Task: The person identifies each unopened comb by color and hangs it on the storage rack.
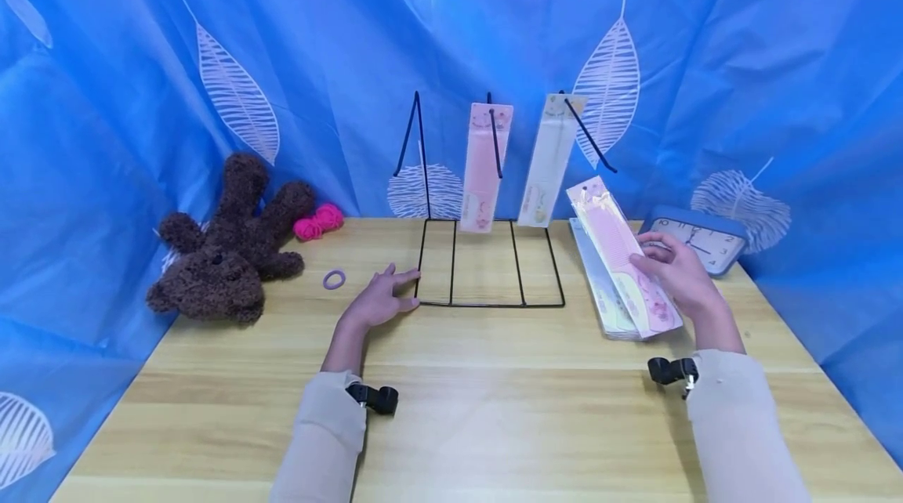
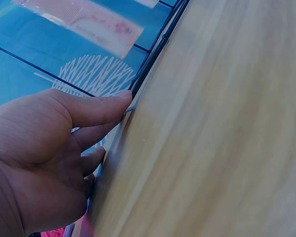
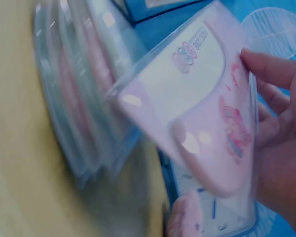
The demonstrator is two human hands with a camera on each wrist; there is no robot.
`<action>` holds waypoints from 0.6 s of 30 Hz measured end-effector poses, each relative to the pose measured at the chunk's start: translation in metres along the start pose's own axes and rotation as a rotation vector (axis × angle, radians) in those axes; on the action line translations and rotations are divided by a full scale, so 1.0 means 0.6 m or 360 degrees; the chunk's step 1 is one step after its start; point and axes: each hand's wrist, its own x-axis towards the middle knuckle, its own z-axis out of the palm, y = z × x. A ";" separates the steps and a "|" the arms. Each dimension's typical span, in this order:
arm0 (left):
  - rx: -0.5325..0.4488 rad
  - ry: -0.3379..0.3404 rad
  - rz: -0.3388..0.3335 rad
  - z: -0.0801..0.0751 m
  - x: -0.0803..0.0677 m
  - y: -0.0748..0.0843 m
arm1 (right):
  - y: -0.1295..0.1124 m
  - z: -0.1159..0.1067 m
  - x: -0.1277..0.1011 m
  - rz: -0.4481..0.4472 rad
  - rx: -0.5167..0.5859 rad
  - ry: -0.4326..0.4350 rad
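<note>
My right hand [image 1: 680, 272] holds a long, flat pink packet [image 1: 614, 244] by its right edge, thumb on its face. The packet has a clear wrapper and a cartoon print, and is tilted over a stack of similar packets [image 1: 596, 295]. In the right wrist view, the stack [image 3: 76, 94] shows pink and pale green edges. My left hand [image 1: 379, 299] pinches the front left corner of a black wire rack [image 1: 494, 305] between thumb and index finger. From the rack's middle hook hangs a pink packet [image 1: 483, 174]; from its right hook, a pale one [image 1: 550, 166]. Its left hook is bare.
Behind the stack leans a blue clock [image 1: 694, 238]. A brown teddy bear [image 1: 219, 252] lies on the left of the wooden table [image 1: 480, 401], with bright pink flowers [image 1: 319, 221] and a purple ring [image 1: 334, 279] beside it. A blue leaf-patterned curtain [image 1: 339, 56] closes off the back.
</note>
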 end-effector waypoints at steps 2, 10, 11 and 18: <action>-0.0003 0.0007 0.0003 -0.001 0.001 0.000 | -0.011 0.000 0.000 -0.0081 0.0000 0.0009; -0.0009 0.0008 0.0005 -0.002 -0.001 0.003 | -0.048 0.010 -0.003 -0.0254 0.0100 0.0026; -0.0002 0.0008 0.0010 -0.002 0.000 0.003 | -0.051 0.012 -0.003 -0.0255 0.0102 0.0027; 0.0027 0.0005 0.0022 -0.003 0.000 0.002 | -0.072 0.030 -0.008 -0.0314 0.0208 0.0090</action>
